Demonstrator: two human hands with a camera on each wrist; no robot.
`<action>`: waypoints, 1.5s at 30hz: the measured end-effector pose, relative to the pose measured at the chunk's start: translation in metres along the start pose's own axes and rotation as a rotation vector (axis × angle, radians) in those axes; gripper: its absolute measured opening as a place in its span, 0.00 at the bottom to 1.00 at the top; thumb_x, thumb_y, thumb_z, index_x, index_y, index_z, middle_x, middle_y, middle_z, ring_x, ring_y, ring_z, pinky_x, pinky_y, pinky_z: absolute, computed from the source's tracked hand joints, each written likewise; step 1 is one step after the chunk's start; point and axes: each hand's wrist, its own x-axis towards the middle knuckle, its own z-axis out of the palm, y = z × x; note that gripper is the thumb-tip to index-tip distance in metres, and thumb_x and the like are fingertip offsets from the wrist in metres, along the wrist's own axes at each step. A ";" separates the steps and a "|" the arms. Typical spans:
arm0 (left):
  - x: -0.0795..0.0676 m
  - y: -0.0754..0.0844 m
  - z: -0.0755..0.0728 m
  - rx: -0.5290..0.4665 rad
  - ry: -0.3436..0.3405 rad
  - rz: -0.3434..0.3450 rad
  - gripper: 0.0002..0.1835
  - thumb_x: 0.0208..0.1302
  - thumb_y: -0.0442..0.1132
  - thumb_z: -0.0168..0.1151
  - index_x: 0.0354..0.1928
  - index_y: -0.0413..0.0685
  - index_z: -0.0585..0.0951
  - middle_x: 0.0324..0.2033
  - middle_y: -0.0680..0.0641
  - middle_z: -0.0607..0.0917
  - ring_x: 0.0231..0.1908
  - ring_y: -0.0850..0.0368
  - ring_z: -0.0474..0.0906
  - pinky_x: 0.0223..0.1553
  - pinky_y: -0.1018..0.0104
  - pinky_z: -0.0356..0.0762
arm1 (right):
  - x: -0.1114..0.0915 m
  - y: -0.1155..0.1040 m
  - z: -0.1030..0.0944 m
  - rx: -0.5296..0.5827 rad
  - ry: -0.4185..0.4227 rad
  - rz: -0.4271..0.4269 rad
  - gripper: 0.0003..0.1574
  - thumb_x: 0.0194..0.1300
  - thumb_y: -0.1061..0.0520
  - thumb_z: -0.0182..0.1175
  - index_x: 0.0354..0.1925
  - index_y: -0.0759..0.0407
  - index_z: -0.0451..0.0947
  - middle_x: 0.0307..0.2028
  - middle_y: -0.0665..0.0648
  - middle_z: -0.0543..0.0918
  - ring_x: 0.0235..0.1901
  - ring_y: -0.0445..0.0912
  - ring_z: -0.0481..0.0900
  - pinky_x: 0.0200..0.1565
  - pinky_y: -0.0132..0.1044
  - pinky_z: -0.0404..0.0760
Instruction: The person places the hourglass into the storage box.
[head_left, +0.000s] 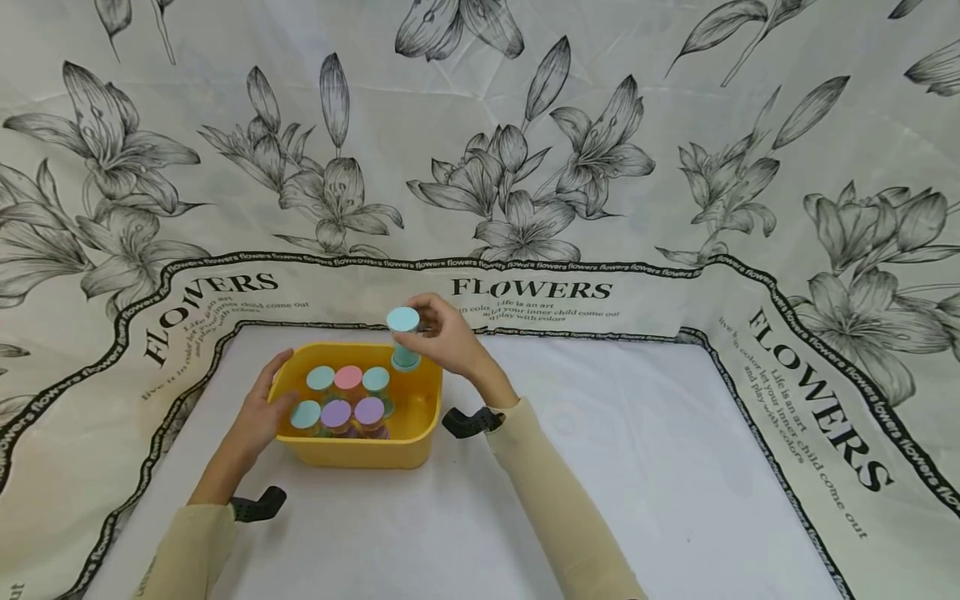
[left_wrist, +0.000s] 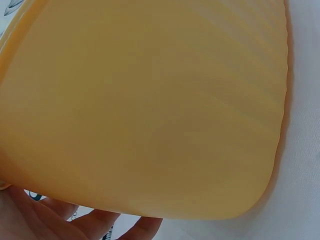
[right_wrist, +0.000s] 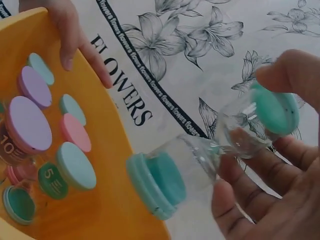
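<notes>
My right hand [head_left: 450,337] holds a clear sand timer with teal caps [head_left: 403,319] above the back right part of a yellow tub [head_left: 360,454]. In the right wrist view this sand timer [right_wrist: 195,155] is tilted, with fingers and thumb around its far end. My left hand [head_left: 261,412] grips the tub's left wall, thumb over the rim and fingers outside. Several sand timers stand in the tub's left part, among them one with a pink cap [head_left: 348,377], one with a purple cap [head_left: 336,414] and one with a light blue cap [head_left: 306,414].
A white cloth [head_left: 600,467] covers the table under the tub. Behind and at both sides hangs a pale curtain [head_left: 360,100] printed with lilies and lettering. A black wrist mount [head_left: 471,422] sticks out by the right sleeve, another [head_left: 260,505] by the left.
</notes>
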 end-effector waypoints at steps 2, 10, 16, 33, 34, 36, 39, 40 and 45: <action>0.000 0.000 0.000 0.004 0.002 0.002 0.40 0.79 0.37 0.46 0.84 0.67 0.42 0.83 0.40 0.43 0.79 0.27 0.42 0.72 0.22 0.45 | 0.005 0.002 -0.002 -0.001 -0.069 0.030 0.26 0.66 0.60 0.67 0.61 0.60 0.74 0.52 0.61 0.85 0.48 0.47 0.83 0.53 0.37 0.82; -0.001 0.001 -0.001 0.006 0.002 -0.005 0.40 0.79 0.38 0.46 0.84 0.68 0.43 0.83 0.41 0.43 0.79 0.27 0.42 0.71 0.21 0.45 | 0.017 -0.002 -0.007 -0.007 -0.322 0.135 0.26 0.63 0.59 0.71 0.60 0.58 0.81 0.49 0.57 0.87 0.48 0.49 0.86 0.55 0.40 0.85; 0.000 0.001 -0.002 0.001 0.002 -0.005 0.39 0.79 0.39 0.47 0.83 0.69 0.43 0.83 0.39 0.44 0.78 0.27 0.44 0.72 0.22 0.47 | 0.025 -0.001 -0.006 -0.004 -0.392 0.140 0.25 0.63 0.60 0.70 0.58 0.58 0.78 0.48 0.55 0.85 0.46 0.49 0.84 0.54 0.38 0.84; -0.001 0.002 -0.002 -0.009 0.004 -0.015 0.40 0.80 0.37 0.47 0.83 0.70 0.42 0.83 0.41 0.42 0.79 0.27 0.40 0.72 0.21 0.45 | 0.033 0.005 -0.003 -0.041 -0.523 0.283 0.26 0.59 0.64 0.71 0.55 0.61 0.76 0.46 0.56 0.81 0.42 0.47 0.79 0.45 0.34 0.83; -0.001 0.002 -0.002 -0.012 0.002 -0.017 0.40 0.80 0.37 0.47 0.83 0.70 0.42 0.83 0.41 0.42 0.79 0.28 0.40 0.72 0.22 0.45 | 0.034 0.005 -0.003 -0.043 -0.529 0.289 0.26 0.58 0.65 0.71 0.54 0.61 0.76 0.46 0.56 0.81 0.42 0.46 0.79 0.45 0.34 0.83; -0.001 0.001 -0.001 -0.014 0.000 -0.018 0.40 0.80 0.37 0.47 0.83 0.71 0.42 0.83 0.40 0.42 0.79 0.27 0.41 0.72 0.22 0.46 | 0.034 0.005 -0.002 -0.034 -0.546 0.307 0.26 0.59 0.66 0.70 0.54 0.62 0.75 0.45 0.56 0.81 0.42 0.46 0.79 0.45 0.33 0.83; -0.001 0.001 0.000 -0.014 -0.004 -0.024 0.40 0.80 0.37 0.47 0.83 0.72 0.42 0.83 0.41 0.42 0.79 0.28 0.41 0.72 0.22 0.45 | 0.035 0.005 0.001 -0.032 -0.569 0.333 0.25 0.59 0.68 0.69 0.54 0.63 0.74 0.46 0.56 0.81 0.42 0.46 0.78 0.45 0.33 0.83; -0.001 0.001 0.000 -0.014 -0.004 -0.025 0.40 0.79 0.37 0.47 0.83 0.72 0.42 0.83 0.41 0.42 0.79 0.28 0.41 0.72 0.22 0.45 | 0.036 0.005 0.002 -0.041 -0.574 0.340 0.25 0.59 0.68 0.69 0.54 0.64 0.74 0.46 0.57 0.81 0.42 0.46 0.78 0.45 0.33 0.83; 0.000 0.001 0.001 -0.012 -0.001 -0.025 0.40 0.80 0.37 0.47 0.83 0.72 0.42 0.83 0.41 0.43 0.79 0.29 0.42 0.72 0.22 0.45 | 0.036 0.006 0.006 -0.158 -0.580 0.367 0.26 0.57 0.70 0.70 0.54 0.64 0.76 0.47 0.57 0.83 0.43 0.46 0.78 0.45 0.32 0.82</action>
